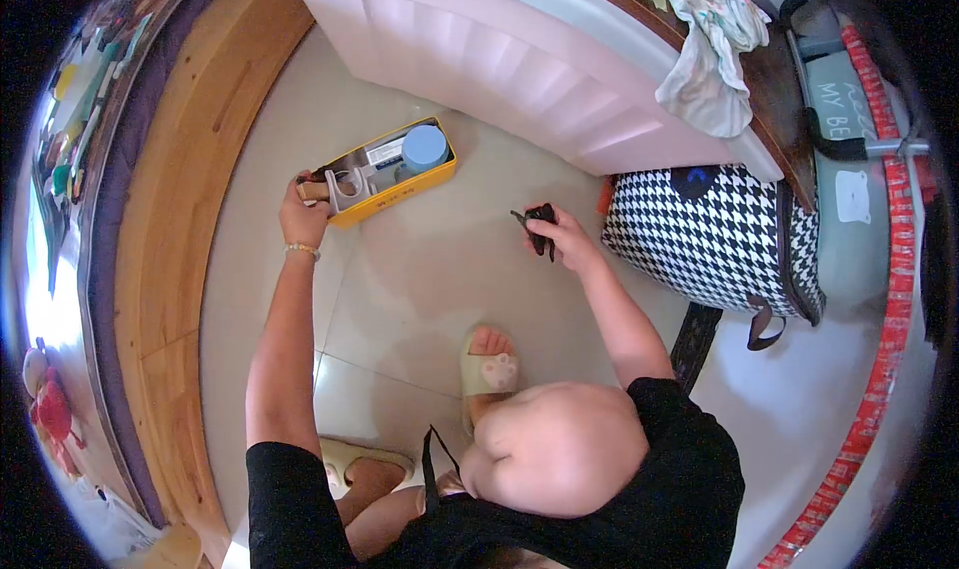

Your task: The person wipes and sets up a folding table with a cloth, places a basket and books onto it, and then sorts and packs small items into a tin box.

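A yellow oblong box (pixel 393 200) lies on the tiled floor, its open top facing up. Inside it are a blue round-lidded container (pixel 425 147), a white labelled packet (pixel 385 154) and a pale ring-shaped item (pixel 349 183). At the box's left end, my left hand (pixel 307 217) has its fingers closed on a small brown object (pixel 316 189); its exact kind is unclear. To the right of the box, above the floor, my right hand (pixel 565 237) grips a small black object (pixel 542 227) with a narrow pointed end.
A pink-white panelled cabinet (pixel 479 54) stands beyond the box, with a stained cloth (pixel 711 59) hanging over its edge. A houndstooth bag (pixel 714 234) sits at right. Wooden step edging (pixel 180 169) runs along the left. My slippered foot (pixel 489 361) is on the tiles.
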Motion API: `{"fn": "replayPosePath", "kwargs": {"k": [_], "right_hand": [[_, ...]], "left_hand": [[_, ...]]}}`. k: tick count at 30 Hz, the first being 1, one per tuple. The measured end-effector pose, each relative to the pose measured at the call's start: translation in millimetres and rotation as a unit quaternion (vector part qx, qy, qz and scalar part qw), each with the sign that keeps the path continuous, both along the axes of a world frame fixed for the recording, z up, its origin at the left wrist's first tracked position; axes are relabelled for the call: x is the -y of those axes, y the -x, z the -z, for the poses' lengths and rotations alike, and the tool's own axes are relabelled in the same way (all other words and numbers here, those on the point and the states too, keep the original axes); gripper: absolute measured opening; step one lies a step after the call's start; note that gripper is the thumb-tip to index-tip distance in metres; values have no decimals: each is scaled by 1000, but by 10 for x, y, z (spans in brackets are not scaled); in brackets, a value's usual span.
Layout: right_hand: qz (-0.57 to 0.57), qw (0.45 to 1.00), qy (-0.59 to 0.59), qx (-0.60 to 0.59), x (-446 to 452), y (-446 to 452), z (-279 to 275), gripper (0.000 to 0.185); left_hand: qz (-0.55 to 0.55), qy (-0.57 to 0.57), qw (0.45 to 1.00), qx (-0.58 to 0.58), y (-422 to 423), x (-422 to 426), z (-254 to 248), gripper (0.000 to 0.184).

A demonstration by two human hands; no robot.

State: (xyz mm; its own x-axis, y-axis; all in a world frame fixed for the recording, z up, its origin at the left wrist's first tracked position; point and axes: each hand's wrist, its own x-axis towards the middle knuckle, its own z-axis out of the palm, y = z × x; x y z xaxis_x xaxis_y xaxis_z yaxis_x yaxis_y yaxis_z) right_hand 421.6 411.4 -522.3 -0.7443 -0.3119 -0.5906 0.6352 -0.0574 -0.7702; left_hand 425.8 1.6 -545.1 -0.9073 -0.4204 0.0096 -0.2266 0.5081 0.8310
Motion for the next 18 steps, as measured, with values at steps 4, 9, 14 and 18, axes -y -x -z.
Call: {"fn": "replayPosePath", "kwargs": {"k": [4, 9, 14, 18], "right_hand": [[23, 998, 54, 11, 23, 38, -7, 29], [14, 987, 39, -154, 53, 106, -906, 32], [204, 890, 54, -404, -206, 44, -2247, 38], [249, 508, -538, -625, -764, 120, -2832, 41]], "left_hand": [[-36, 3, 999, 28, -54, -161, -148, 49], [27, -228, 973, -13, -263, 112, 345, 49], [19, -196, 978, 67, -725, 444, 14, 48], [71, -66, 989, 113, -1018, 1121, -64, 35]]}}
